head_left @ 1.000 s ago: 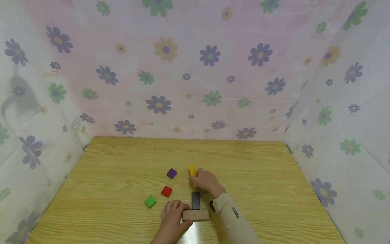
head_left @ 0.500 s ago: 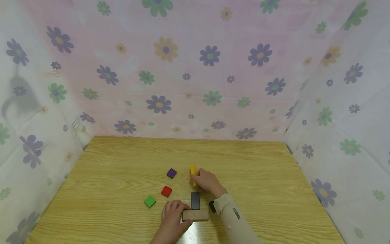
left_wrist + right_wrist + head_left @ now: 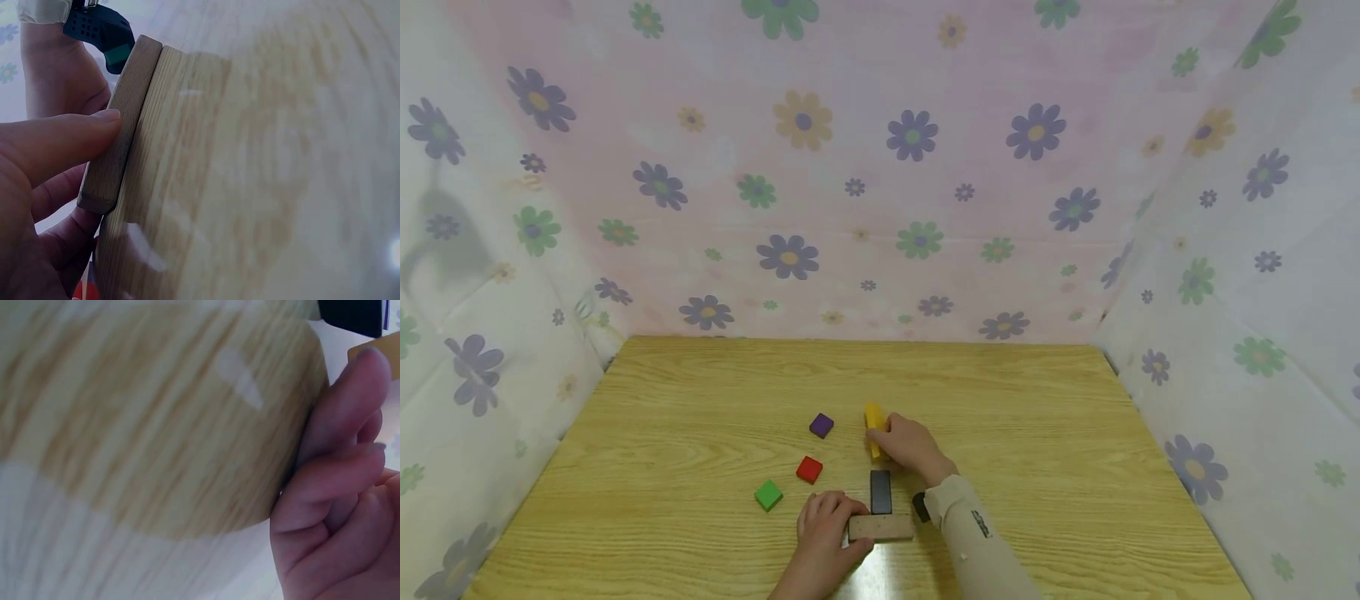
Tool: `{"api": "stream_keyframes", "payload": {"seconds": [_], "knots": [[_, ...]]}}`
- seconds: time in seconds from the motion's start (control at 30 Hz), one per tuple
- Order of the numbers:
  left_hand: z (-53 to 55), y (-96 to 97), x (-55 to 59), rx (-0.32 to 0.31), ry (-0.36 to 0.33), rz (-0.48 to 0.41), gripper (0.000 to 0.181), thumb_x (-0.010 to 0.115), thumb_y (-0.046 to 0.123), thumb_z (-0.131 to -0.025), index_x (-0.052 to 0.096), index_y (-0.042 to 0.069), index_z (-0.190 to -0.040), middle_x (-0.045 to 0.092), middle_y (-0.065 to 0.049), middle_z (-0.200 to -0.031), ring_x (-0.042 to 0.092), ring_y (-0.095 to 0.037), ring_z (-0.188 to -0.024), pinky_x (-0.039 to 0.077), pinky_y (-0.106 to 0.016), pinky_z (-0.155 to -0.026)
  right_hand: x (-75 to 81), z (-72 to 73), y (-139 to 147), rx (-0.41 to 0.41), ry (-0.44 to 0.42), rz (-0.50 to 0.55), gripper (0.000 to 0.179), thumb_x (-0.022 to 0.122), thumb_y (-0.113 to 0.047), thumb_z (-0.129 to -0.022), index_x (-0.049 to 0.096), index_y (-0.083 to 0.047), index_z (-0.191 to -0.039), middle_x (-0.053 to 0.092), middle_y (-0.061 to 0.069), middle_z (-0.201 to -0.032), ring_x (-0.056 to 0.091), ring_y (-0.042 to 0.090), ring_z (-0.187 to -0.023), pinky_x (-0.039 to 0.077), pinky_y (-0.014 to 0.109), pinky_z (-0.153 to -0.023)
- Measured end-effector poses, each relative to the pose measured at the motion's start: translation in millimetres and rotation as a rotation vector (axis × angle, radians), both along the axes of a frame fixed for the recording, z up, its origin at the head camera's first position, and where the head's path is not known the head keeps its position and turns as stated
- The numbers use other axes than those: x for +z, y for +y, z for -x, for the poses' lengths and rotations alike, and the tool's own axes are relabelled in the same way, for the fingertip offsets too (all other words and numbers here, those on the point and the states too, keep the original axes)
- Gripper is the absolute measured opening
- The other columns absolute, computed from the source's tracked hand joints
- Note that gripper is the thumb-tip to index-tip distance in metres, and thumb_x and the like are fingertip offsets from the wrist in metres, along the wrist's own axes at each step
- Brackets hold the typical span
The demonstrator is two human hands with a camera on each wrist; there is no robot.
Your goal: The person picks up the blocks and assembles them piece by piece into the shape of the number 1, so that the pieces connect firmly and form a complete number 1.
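My left hand (image 3: 829,533) grips the left end of a plain wooden block (image 3: 891,527), which lies crosswise near the front of the table. In the left wrist view the thumb presses along the near side of this wooden block (image 3: 122,134), with fingers around its far side. A black block (image 3: 881,492) lies lengthwise with its near end against the wooden one. Beyond it, my right hand (image 3: 913,447) pinches a yellow block (image 3: 872,415) between thumb and fingers. The right wrist view shows curled fingers (image 3: 340,475) low at the tabletop, with a corner of the yellow block (image 3: 382,355) beside them.
To the left lie three small square tiles: purple (image 3: 822,426), red (image 3: 809,469) and green (image 3: 768,495). The wood-grain table (image 3: 1037,417) is walled at the back and both sides by flower-print cloth (image 3: 865,150).
The yellow block turns slightly in the right hand's fingers, staying at about the same spot. The left hand, wooden block, black block and tiles hold their places. The head view shifts a little.
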State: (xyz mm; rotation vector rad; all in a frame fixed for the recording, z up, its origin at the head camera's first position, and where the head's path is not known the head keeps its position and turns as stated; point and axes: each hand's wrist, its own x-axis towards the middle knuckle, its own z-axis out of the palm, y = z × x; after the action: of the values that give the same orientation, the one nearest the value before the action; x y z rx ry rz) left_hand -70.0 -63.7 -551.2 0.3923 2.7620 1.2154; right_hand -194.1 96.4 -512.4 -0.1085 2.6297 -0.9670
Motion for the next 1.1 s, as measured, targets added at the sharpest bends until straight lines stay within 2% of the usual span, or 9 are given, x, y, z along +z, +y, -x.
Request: {"api": "stream_keyframes", "payload": {"seconds": [0.23, 0.47, 0.7, 0.9, 1.1], "knots": [[-0.7, 0.4, -0.5, 0.005, 0.006, 0.01, 0.024, 0.068, 0.035, -0.076, 0.056, 0.027, -0.096, 0.043, 0.009, -0.099, 0.031, -0.025, -0.11, 0.012, -0.056, -0.091, 0.1, -0.1, -0.9, -0.032, -0.014, 0.003, 0.03, 0.051, -0.039, -0.08, 0.05, -0.009, -0.08, 0.051, 0.005, -0.066, 0.049, 0.017, -0.048, 0.039, 0.028, -0.044], [-1.1, 0.6, -1.2, 0.0, 0.031, 0.016, 0.024, 0.067, 0.034, -0.077, 0.056, 0.027, -0.097, 0.043, 0.01, -0.099, 0.031, -0.025, -0.11, 0.013, -0.055, -0.092, 0.2, -0.1, -2.0, -0.018, 0.011, -0.029, 0.03, 0.051, -0.039, -0.079, 0.05, -0.009, -0.079, 0.051, 0.005, -0.065, 0.049, 0.018, -0.048, 0.039, 0.028, -0.045], [0.4, -0.1, -1.0, -0.002, 0.022, 0.011, 0.024, 0.066, 0.036, -0.078, 0.056, 0.027, -0.098, 0.043, 0.009, -0.1, 0.03, -0.023, -0.109, 0.013, -0.055, -0.091, 3.7, -0.8, -4.3, -0.006, 0.022, -0.029, 0.03, 0.053, -0.039, -0.077, 0.05, -0.009, -0.077, 0.049, 0.005, -0.064, 0.049, 0.018, -0.049, 0.039, 0.029, -0.044], [-0.7, -0.3, -0.6, -0.002, 0.046, 0.01, 0.024, 0.066, 0.035, -0.078, 0.056, 0.027, -0.098, 0.041, 0.01, -0.1, 0.031, -0.021, -0.104, 0.015, -0.053, -0.09, 1.5, 1.8, -5.1, -0.007, 0.021, -0.058, 0.032, 0.054, -0.04, -0.075, 0.049, -0.009, -0.08, 0.05, 0.005, -0.066, 0.05, 0.018, -0.048, 0.04, 0.028, -0.044], [-2.2, 0.0, 1.1, 0.001, 0.044, 0.009, 0.024, 0.066, 0.034, -0.078, 0.056, 0.026, -0.099, 0.041, 0.01, -0.1, 0.031, -0.021, -0.105, 0.014, -0.053, -0.09, -1.9, 3.6, -6.2, -0.042, 0.034, -0.084, 0.037, 0.056, -0.039, -0.074, 0.046, -0.008, -0.092, 0.05, 0.006, -0.069, 0.049, 0.019, -0.048, 0.039, 0.029, -0.043]]}}
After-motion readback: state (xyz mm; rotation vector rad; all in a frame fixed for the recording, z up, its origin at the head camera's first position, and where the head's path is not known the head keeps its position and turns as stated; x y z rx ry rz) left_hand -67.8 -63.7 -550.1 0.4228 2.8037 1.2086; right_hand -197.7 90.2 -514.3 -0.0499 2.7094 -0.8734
